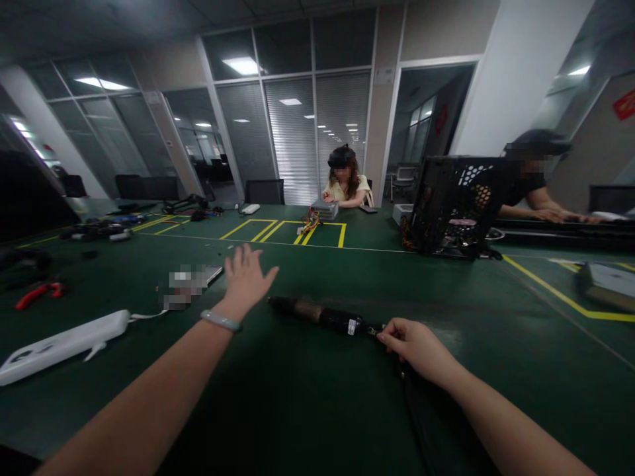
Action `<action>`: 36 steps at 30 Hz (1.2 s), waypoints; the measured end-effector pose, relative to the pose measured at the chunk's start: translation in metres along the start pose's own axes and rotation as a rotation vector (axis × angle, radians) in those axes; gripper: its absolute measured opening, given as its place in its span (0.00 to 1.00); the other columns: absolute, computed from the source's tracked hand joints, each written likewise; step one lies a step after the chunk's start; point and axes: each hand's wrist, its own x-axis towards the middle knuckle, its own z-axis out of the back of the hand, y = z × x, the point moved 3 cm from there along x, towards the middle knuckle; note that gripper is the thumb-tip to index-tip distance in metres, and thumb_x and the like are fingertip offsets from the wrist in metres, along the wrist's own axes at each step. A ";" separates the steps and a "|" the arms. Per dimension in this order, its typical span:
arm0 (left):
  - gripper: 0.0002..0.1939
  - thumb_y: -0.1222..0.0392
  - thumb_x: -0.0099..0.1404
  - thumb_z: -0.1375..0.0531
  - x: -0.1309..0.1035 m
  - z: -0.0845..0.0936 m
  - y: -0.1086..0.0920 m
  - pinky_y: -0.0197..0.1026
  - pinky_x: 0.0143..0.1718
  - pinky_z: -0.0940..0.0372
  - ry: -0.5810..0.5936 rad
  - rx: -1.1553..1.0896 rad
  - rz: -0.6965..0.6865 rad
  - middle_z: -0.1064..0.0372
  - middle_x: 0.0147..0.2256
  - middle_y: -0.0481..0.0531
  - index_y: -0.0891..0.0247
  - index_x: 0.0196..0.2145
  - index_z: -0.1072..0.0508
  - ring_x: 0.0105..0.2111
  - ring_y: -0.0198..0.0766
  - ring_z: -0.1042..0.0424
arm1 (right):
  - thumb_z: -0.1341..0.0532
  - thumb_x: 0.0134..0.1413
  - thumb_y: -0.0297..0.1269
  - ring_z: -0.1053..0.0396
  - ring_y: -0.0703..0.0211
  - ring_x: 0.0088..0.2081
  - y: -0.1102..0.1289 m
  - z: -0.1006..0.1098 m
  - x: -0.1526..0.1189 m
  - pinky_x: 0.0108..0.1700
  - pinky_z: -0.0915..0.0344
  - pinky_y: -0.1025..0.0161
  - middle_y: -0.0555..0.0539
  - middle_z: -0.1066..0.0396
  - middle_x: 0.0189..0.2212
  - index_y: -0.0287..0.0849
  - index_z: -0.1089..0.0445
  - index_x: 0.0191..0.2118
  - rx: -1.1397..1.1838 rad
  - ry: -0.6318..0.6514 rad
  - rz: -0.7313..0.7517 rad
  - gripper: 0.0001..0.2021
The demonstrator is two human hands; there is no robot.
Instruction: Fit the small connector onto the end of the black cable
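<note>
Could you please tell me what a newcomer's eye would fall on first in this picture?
Probably the left hand, fingers spread over the green table, and the right hand, pinching the cord by the right end of a black cylindrical device. Next might come the tall black computer case toward the right, then the red-handled tool at far left.

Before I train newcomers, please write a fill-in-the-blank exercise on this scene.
1. The wearer's spread hand is the ____ one.
2. A bracelet circles the spread hand's ____.
3. The wearer's pinching hand, at the corded end of the dark rod, is the ____ one.
4. The tape marking the green table is ____.

Missing words: left; wrist; right; yellow.
</note>
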 end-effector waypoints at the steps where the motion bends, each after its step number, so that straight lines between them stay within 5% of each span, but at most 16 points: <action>1: 0.29 0.44 0.65 0.46 -0.007 0.007 -0.028 0.59 0.63 0.60 0.015 -0.025 -0.096 0.51 0.64 0.59 0.62 0.58 0.42 0.64 0.52 0.55 | 0.44 0.58 0.46 0.32 0.63 0.24 0.000 0.000 0.000 0.24 0.41 0.69 0.49 0.27 0.28 0.42 0.30 0.35 0.000 -0.001 0.000 0.13; 4: 0.19 0.49 0.69 0.49 -0.044 0.027 -0.114 0.57 0.63 0.56 0.180 -0.265 -0.538 0.40 0.59 0.53 0.58 0.54 0.37 0.60 0.44 0.43 | 0.44 0.58 0.46 0.32 0.63 0.23 -0.002 -0.001 0.001 0.23 0.42 0.69 0.50 0.27 0.26 0.42 0.30 0.35 -0.006 -0.008 -0.004 0.12; 6: 0.17 0.52 0.69 0.47 -0.073 0.036 -0.157 0.55 0.63 0.54 0.245 -0.375 -0.680 0.36 0.56 0.51 0.57 0.53 0.35 0.58 0.42 0.39 | 0.44 0.58 0.46 0.32 0.63 0.23 -0.004 -0.001 0.002 0.23 0.42 0.69 0.50 0.28 0.25 0.42 0.30 0.34 -0.019 -0.022 0.014 0.12; 10: 0.13 0.55 0.69 0.46 -0.109 0.031 -0.198 0.55 0.61 0.50 0.308 -0.428 -0.768 0.30 0.50 0.52 0.59 0.48 0.30 0.54 0.44 0.36 | 0.44 0.58 0.43 0.32 0.63 0.23 -0.004 -0.001 0.004 0.25 0.41 0.69 0.50 0.27 0.26 0.41 0.32 0.31 -0.044 -0.058 0.082 0.11; 14: 0.12 0.53 0.68 0.44 -0.111 0.013 -0.192 0.53 0.58 0.44 0.348 -0.456 -0.750 0.27 0.43 0.51 0.59 0.45 0.29 0.47 0.41 0.30 | 0.44 0.58 0.41 0.33 0.65 0.21 -0.004 -0.002 0.004 0.24 0.42 0.69 0.51 0.27 0.24 0.42 0.31 0.31 -0.052 -0.062 0.080 0.10; 18: 0.21 0.55 0.62 0.38 -0.105 0.005 -0.178 0.51 0.59 0.45 0.347 -0.490 -0.856 0.34 0.54 0.51 0.56 0.53 0.34 0.54 0.41 0.36 | 0.44 0.59 0.44 0.33 0.65 0.21 -0.006 -0.003 0.005 0.23 0.43 0.70 0.51 0.27 0.25 0.42 0.31 0.33 -0.033 -0.058 0.079 0.12; 25: 0.10 0.62 0.64 0.41 -0.100 -0.002 -0.179 0.46 0.48 0.36 0.362 -0.519 -0.831 0.29 0.43 0.50 0.59 0.44 0.30 0.44 0.40 0.30 | 0.42 0.58 0.44 0.32 0.64 0.25 -0.008 -0.004 0.006 0.25 0.44 0.70 0.50 0.26 0.26 0.42 0.29 0.34 -0.035 -0.095 0.079 0.11; 36: 0.06 0.61 0.64 0.42 -0.100 -0.008 -0.182 0.45 0.42 0.35 0.348 -0.518 -0.810 0.29 0.39 0.50 0.59 0.39 0.29 0.39 0.41 0.29 | 0.41 0.58 0.42 0.32 0.65 0.26 -0.006 -0.003 0.004 0.27 0.44 0.69 0.52 0.26 0.26 0.42 0.29 0.33 -0.043 -0.110 0.080 0.09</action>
